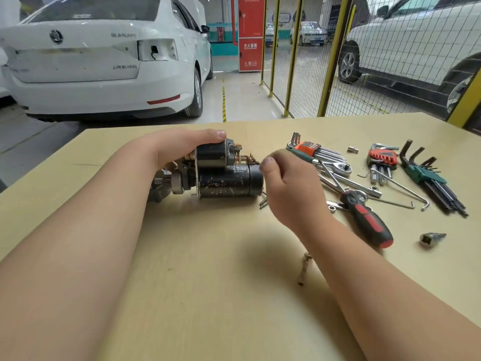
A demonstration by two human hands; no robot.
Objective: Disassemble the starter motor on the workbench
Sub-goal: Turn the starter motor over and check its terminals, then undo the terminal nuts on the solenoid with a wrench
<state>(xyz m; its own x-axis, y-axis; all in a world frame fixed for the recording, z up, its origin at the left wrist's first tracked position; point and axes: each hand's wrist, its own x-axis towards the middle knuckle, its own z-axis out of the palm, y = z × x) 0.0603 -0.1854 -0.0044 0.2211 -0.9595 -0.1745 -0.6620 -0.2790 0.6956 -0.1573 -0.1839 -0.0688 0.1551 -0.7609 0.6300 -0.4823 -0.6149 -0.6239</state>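
A black starter motor (229, 179) lies on its side on the tan desk (208, 295), near the middle and a bit to the left. The left hand (179, 148) holds it from the top, with the thumb on the small round part and the fingers wrapped round the back. The right hand (289, 183) is at the right end of the motor, close to the little copper bits on top. Its fingers are curled in, with the thumb tip close to them, but you cannot tell if they are holding anything. A long bolt (304, 268) lies on the desk next to the right arm. To the right is a pile of tools: a screwdriver (367, 220) with a red and black handle, a shiny ratchet (338, 168), and bunches of bent keys in orange (309, 148), red (384, 156) and green (421, 174) holders. A small metal socket (430, 238) lies by itself. Behind the desk is a white car (99, 63).
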